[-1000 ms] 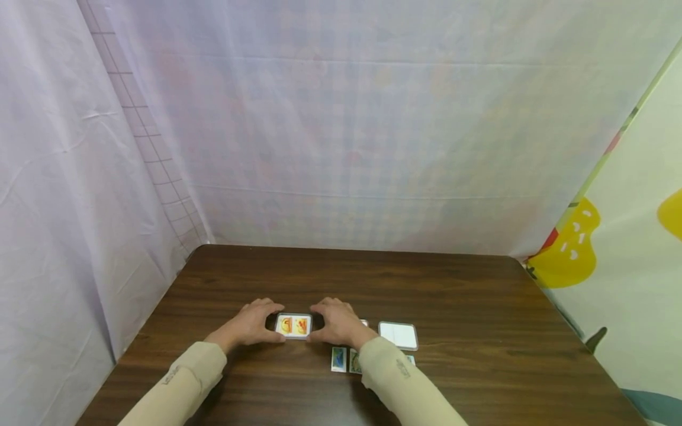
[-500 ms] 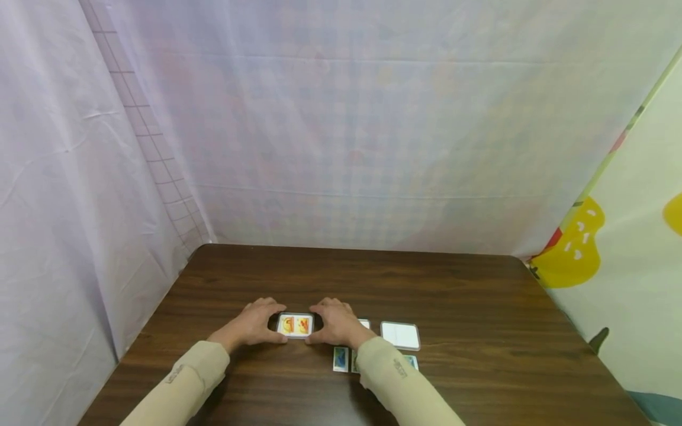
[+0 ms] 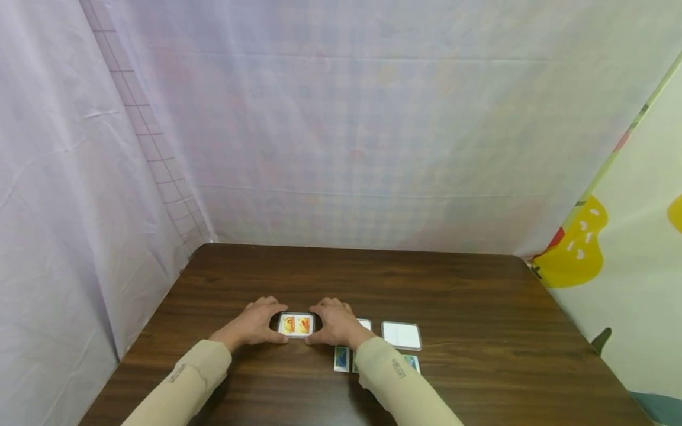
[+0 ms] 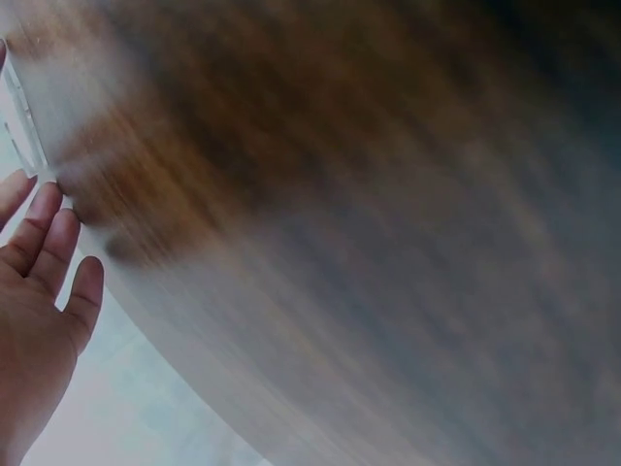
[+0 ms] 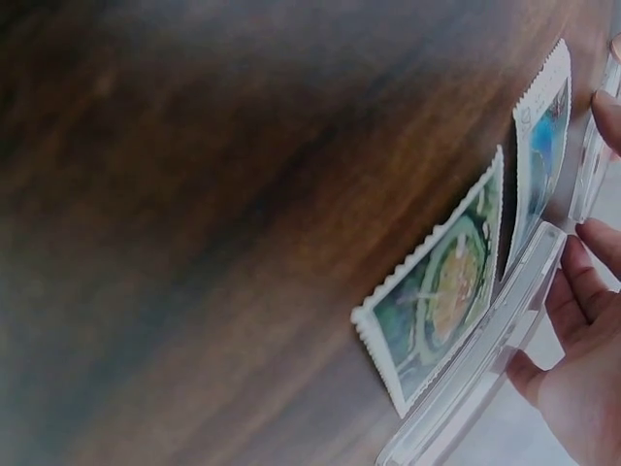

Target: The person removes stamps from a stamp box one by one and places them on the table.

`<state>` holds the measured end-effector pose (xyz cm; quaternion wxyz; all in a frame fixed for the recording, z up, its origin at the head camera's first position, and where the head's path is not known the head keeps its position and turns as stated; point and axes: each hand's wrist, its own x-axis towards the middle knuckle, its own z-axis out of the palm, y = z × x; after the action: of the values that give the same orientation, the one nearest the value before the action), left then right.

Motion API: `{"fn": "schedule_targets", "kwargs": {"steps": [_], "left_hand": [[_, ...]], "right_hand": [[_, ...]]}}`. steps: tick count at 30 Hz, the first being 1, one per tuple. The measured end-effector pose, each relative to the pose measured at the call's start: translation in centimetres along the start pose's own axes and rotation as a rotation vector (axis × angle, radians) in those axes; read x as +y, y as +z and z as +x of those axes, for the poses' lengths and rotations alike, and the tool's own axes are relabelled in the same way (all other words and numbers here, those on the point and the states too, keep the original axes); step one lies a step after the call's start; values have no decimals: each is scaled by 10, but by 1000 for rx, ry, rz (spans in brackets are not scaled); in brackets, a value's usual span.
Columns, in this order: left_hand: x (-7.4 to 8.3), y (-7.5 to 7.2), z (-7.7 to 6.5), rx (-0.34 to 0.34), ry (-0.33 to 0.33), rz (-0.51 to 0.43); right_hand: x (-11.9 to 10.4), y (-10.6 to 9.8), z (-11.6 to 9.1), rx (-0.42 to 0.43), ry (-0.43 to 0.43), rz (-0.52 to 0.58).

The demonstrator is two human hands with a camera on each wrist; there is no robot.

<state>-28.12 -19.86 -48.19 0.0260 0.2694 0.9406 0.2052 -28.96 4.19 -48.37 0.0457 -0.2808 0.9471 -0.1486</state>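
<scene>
A small clear plastic case (image 3: 296, 325) with two orange-and-yellow stamps on a white backing lies at the table's middle left. My left hand (image 3: 254, 323) holds its left edge between thumb and fingers, and my right hand (image 3: 333, 323) grips the right edge the same way. The left wrist view catches only a sliver of the case (image 4: 21, 116) by the left hand (image 4: 44, 311). In the right wrist view the right hand (image 5: 582, 379) reaches past a second clear case (image 5: 475, 364). Beside that lie a green stamp (image 5: 441, 291) and a blue stamp (image 5: 543, 146), with perforated edges.
Right of the right hand sits another clear case (image 3: 401, 335) with a white backing. A stamp (image 3: 412, 362) shows partly beyond the right sleeve (image 3: 396, 376). White curtains (image 3: 341, 148) hang behind the brown wooden table (image 3: 453, 296).
Both hands stay on the case's edges. The table and its things sit slightly farther right in the head view; otherwise little differs.
</scene>
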Motion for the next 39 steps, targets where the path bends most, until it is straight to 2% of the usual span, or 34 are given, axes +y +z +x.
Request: {"fn": "schedule_targets", "kwargs": {"steps": [11,39], "left_hand": [[1,0,3,-16,5,18],[1,0,2,-23,-20,15]], "right_hand": [[-1,-2,1,-17,26,33],[-6,3,3,-11,42,3]]}}
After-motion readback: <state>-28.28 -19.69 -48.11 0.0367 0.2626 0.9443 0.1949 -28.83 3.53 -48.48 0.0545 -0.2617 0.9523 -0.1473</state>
